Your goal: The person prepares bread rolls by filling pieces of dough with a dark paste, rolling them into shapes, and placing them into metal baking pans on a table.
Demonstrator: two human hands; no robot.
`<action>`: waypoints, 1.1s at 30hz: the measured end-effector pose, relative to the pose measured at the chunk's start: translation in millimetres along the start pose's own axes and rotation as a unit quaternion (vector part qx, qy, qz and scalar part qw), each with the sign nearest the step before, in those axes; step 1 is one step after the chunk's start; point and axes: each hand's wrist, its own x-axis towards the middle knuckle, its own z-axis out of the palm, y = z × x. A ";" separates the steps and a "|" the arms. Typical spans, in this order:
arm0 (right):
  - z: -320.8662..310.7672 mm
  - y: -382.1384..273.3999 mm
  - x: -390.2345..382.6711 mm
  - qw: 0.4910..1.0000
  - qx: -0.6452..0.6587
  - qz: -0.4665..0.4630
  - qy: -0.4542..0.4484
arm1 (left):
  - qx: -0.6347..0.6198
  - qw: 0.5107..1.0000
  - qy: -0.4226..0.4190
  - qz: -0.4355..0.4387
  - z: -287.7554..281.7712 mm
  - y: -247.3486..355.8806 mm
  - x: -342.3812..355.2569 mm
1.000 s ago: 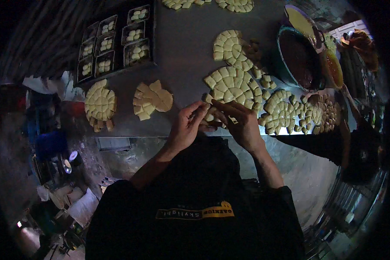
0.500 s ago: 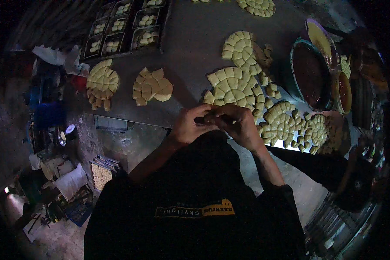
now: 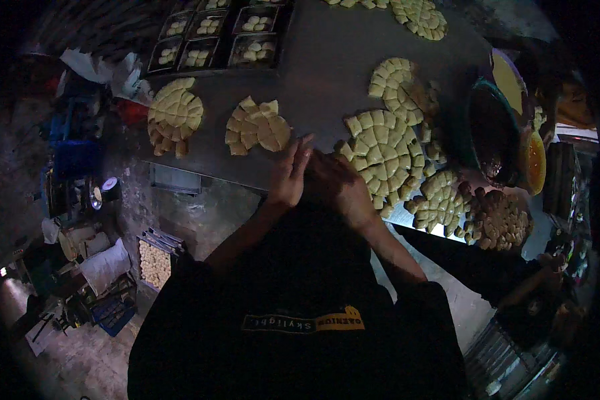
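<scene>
My left hand (image 3: pixel 291 175) is at the near edge of the dark worktable (image 3: pixel 320 73), its fingers stretched out straight with nothing visible in them. Close beside it, my right hand (image 3: pixel 351 193) leans inward; its fingers lie in deep shadow and I cannot see whether they hold anything. Just beyond my left hand lies a small cluster of cut dough pieces (image 3: pixel 255 127). To the right of my right hand spreads a larger round of cut dough (image 3: pixel 383 152). Farther left sits another cut dough round (image 3: pixel 175 110).
Black baking pans (image 3: pixel 199 53) with dough balls stand at the back left. On the right are a dark-filled basin (image 3: pixel 492 133), a yellowish bowl (image 3: pixel 535 162) and more dough pieces (image 3: pixel 440 203). Another person's dark-clothed arm (image 3: pixel 460 263) reaches in from the right. A crate of small pale pieces (image 3: pixel 155 264) stands low left.
My hands were joined at the fingertips; now the left fingers are straightened and the right hand has turned into shadow. The view has shifted, moving the table's things rightward.
</scene>
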 end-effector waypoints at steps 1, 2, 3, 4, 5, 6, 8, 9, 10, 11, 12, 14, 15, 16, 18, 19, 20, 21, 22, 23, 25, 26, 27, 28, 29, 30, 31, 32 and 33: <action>2.6 2.6 9.0 0.999 0.029 0.022 0.001 | -0.003 0.998 0.019 0.055 -1.9 5.8 0.6; 4.2 5.7 15.8 0.997 0.058 0.049 0.020 | -0.031 0.999 0.014 0.017 -8.8 11.1 0.5; 4.6 9.2 22.1 0.993 0.086 0.075 0.039 | -0.061 0.998 0.009 -0.019 -16.7 16.6 1.3; 6.3 10.9 29.3 0.987 0.113 0.101 0.058 | -0.091 0.995 0.018 -0.034 -25.8 13.9 2.9; 9.7 9.1 38.7 0.985 0.087 0.092 0.120 | -0.119 0.991 0.028 -0.048 -35.0 11.2 4.8; 13.5 11.0 44.1 0.984 0.059 0.079 0.148 | -0.144 0.987 0.048 -0.044 -49.2 0.9 10.6; 30.5 26.3 47.0 0.977 -0.002 0.057 0.205 | -0.160 0.983 0.078 -0.032 -77.9 -12.4 19.3; 58.8 60.0 41.7 0.982 0.011 0.056 0.179 | -0.152 0.984 0.089 -0.026 -91.0 -17.1 20.8; 76.8 74.9 37.7 0.987 -0.013 0.053 0.154 | -0.143 0.984 0.107 -0.019 -102.2 -23.8 19.4; 89.2 85.1 35.0 0.989 -0.040 0.051 0.130 | -0.143 0.983 0.113 0.008 -109.4 -32.3 17.6; 91.3 83.2 38.4 0.992 -0.054 0.043 0.109 | -0.105 0.988 0.112 0.027 -114.5 -44.9 15.8; 89.4 63.0 45.8 0.994 -0.069 0.025 0.075 | -0.029 0.991 0.111 0.070 -120.8 -64.4 15.5; 90.9 50.7 47.3 0.996 -0.068 0.017 0.059 | -0.005 0.994 0.095 0.062 -119.6 -61.5 16.2; 97.5 47.4 49.0 0.992 0.074 0.089 0.056 | 0.019 0.995 0.079 0.055 -113.7 -57.7 17.8; 114.9 47.6 47.4 0.909 0.349 0.222 0.050 | 0.086 0.992 0.063 0.071 -99.6 -55.2 22.0; 124.8 54.3 47.2 0.935 0.290 0.205 0.024 | 0.128 0.985 0.063 0.094 -91.9 -58.4 25.2; 134.6 65.3 50.4 0.955 0.229 0.188 -0.002 | 0.170 0.977 0.063 0.117 -86.6 -64.7 29.0; 141.7 72.6 55.3 0.971 0.169 0.166 -0.034 | 0.146 0.987 0.030 0.058 -82.0 -91.0 35.0; 142.3 74.2 57.9 0.967 0.189 0.168 -0.040 | 0.162 0.981 0.037 0.098 -80.2 -96.6 36.9; 143.6 75.1 60.0 0.962 0.209 0.170 -0.046 | 0.178 0.973 0.043 0.138 -78.3 -102.0 38.6; 150.3 81.7 62.0 0.955 0.254 0.150 -0.015 | 0.213 0.962 0.034 0.166 -75.0 -97.0 40.2; 157.1 85.9 62.8 0.952 0.278 0.128 0.024 | 0.233 0.960 0.017 0.155 -77.8 -90.1 37.4; 152.7 83.3 65.9 0.968 0.228 0.105 0.002 | 0.256 0.956 0.006 0.141 -82.8 -85.6 33.7; 146.9 80.6 66.7 0.981 0.176 0.081 -0.018 | 0.264 0.953 0.005 0.151 -84.7 -87.9 31.8; 135.6 79.7 62.5 0.993 0.043 0.061 -0.094 | 0.272 0.949 0.004 0.161 -85.3 -92.2 30.3; 119.3 67.9 62.8 0.981 -0.089 0.037 -0.169 | 0.282 0.944 0.006 0.168 -86.0 -94.3 26.7; 96.9 49.2 62.5 0.982 -0.060 0.076 -0.160 | 0.286 0.945 0.000 0.158 -84.9 -91.8 24.6; 69.2 25.6 59.9 0.982 -0.032 0.115 -0.150 | 0.290 0.946 -0.005 0.149 -84.0 -86.2 24.6; 50.1 11.9 51.9 0.978 -0.004 0.154 -0.138 | 0.293 0.946 -0.012 0.139 -82.4 -80.6 24.6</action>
